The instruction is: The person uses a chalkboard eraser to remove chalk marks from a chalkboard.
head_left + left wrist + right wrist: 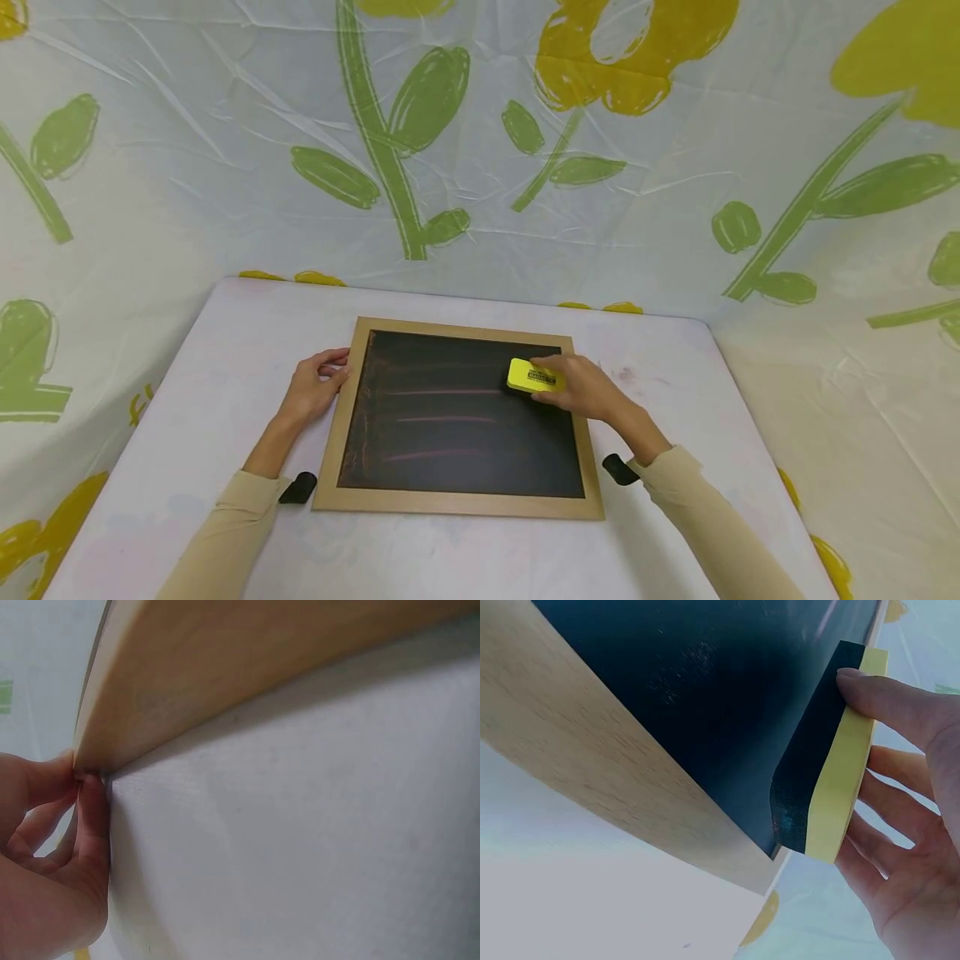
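A wooden-framed chalkboard (465, 462) lies flat, with several faint pink chalk lines across its dark surface. My left hand (311, 390) is at the board's left side; in the left wrist view its thumb and fingertips pinch the edge of the wooden frame (225, 660). Over the upper right part of the board, my right hand (581, 387) grips a yellow eraser (528, 375) between thumb and fingers. The eraser's black felt side (810, 750) faces the board in the right wrist view, tilted close over the dark surface near a corner.
Under the board is a table with a pale cloth (442, 554). A hanging sheet with yellow flowers and green leaves (255, 167) surrounds its back and sides. Black wrist cameras show below both sleeves, the right one (618, 469) beside the board's lower right.
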Demonstrator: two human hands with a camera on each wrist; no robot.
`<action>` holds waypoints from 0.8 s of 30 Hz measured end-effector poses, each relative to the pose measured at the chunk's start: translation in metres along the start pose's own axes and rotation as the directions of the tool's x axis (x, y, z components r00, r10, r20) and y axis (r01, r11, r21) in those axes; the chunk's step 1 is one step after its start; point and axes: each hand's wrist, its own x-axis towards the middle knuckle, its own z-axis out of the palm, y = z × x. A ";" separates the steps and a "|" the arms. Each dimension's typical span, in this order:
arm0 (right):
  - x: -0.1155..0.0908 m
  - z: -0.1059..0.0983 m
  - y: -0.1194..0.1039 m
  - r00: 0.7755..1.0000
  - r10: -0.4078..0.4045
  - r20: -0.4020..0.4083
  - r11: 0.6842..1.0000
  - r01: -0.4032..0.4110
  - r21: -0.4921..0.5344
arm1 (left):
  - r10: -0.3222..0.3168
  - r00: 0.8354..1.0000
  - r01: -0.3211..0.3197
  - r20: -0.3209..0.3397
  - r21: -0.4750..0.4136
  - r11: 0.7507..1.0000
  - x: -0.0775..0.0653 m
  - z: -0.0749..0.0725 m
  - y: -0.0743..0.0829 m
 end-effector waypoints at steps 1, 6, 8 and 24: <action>-0.001 0.001 0.000 1.000 -0.005 -0.001 1.000 0.005 -0.001 | -0.001 1.000 0.001 -0.001 0.000 1.000 0.000 0.000 0.000; -0.009 0.004 -0.001 1.000 0.001 -0.002 1.000 -0.001 -0.010 | 0.003 1.000 -0.003 -0.009 -0.001 1.000 0.000 0.000 -0.001; -0.012 0.005 -0.001 1.000 0.012 0.002 1.000 -0.012 -0.012 | 0.000 1.000 0.000 -0.010 0.001 1.000 -0.001 0.000 -0.001; -0.017 0.013 0.000 1.000 -0.021 0.013 1.000 0.021 -0.013 | 0.000 1.000 0.000 -0.006 0.010 1.000 0.001 0.000 -0.001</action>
